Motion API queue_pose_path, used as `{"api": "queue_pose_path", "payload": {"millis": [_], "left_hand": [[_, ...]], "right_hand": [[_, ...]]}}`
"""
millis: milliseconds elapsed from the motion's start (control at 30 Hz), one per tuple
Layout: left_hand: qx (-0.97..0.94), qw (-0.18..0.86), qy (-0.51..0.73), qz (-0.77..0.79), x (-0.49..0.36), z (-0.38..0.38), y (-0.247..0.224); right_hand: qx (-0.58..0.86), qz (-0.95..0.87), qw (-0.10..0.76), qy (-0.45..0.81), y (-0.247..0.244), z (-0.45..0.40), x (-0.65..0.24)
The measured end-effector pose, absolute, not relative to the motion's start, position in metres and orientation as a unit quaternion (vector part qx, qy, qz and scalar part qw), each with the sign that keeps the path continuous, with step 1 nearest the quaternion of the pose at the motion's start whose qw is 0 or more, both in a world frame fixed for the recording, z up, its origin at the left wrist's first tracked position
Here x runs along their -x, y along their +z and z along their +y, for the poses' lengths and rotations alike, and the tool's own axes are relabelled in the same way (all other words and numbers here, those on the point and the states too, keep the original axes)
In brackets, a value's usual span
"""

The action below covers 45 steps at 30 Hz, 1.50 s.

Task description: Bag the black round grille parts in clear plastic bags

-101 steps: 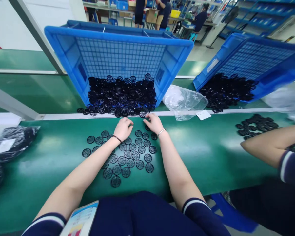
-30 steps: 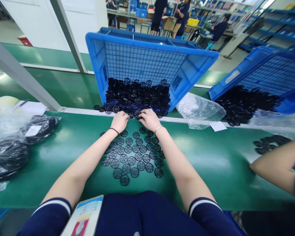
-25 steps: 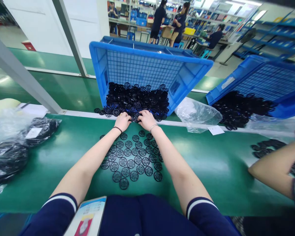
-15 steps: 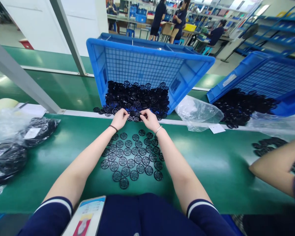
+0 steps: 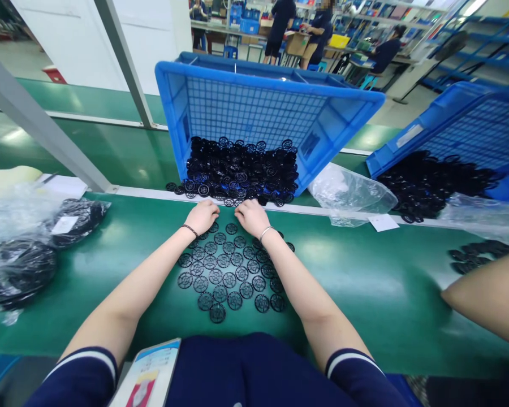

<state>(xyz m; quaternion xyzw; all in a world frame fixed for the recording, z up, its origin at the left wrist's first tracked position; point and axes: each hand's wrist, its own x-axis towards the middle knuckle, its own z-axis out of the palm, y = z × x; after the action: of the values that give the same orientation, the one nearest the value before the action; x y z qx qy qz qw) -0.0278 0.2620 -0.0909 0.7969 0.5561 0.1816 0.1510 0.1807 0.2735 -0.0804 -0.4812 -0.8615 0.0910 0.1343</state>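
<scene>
Over the far end of the laid-out black spoked discs (image 5: 229, 279), my left hand (image 5: 202, 217) is closed with its fingers curled downward. My right hand (image 5: 251, 218) is closed in the same way, a short gap to the right. Whatever is under either set of fingertips is hidden. The discs lie flat on the green tabletop (image 5: 343, 282), mostly in a single layer, between my forearms. Just beyond my hands, a heap of similar black discs (image 5: 241, 167) spills from a tilted blue crate (image 5: 172, 113) onto the pale strip.
Bagged black parts (image 5: 23, 265) lie at left. Clear plastic (image 5: 352, 192) and a white slip (image 5: 384, 222) are right of the crate. Farther right stand another blue crate (image 5: 407, 138) and a co-worker's arm (image 5: 487, 294). A metal post (image 5: 59, 135) rises at left.
Both hands have drawn back from the heap's front edge toward me, and now hover over the far rows of the laid-out discs. The view has shifted slightly.
</scene>
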Motion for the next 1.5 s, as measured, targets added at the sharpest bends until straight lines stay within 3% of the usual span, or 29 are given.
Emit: {"api": "queue_pose_path", "payload": {"millis": [233,667,967,1200,1367,1500], "left_hand": [[-0.803,0.121,0.188,0.553,-0.015,0.286,-0.092],[-0.701,0.175,0.237,0.649,0.048,0.255,-0.095],[-0.730,0.146,0.209,0.634,0.076,0.227,-0.099],[-0.783,0.140,0.212,0.568,0.031,0.246,-0.093],[-0.825,0.149,0.210,0.503,-0.028,0.265,-0.094],[-0.831,0.150,0.203,0.496,-0.050,0.276,-0.098]], "right_hand": [[0.472,-0.873,0.127,-0.003,-0.086,0.295,-0.176],[0.468,-0.869,0.137,0.086,-0.093,0.270,-0.152],[0.435,-0.885,0.136,0.095,-0.100,0.257,-0.151],[0.519,-0.833,0.189,0.033,-0.084,0.286,-0.210],[0.476,-0.869,0.136,0.021,-0.082,0.307,-0.224],[0.472,-0.867,0.154,0.040,-0.085,0.318,-0.227]]}}
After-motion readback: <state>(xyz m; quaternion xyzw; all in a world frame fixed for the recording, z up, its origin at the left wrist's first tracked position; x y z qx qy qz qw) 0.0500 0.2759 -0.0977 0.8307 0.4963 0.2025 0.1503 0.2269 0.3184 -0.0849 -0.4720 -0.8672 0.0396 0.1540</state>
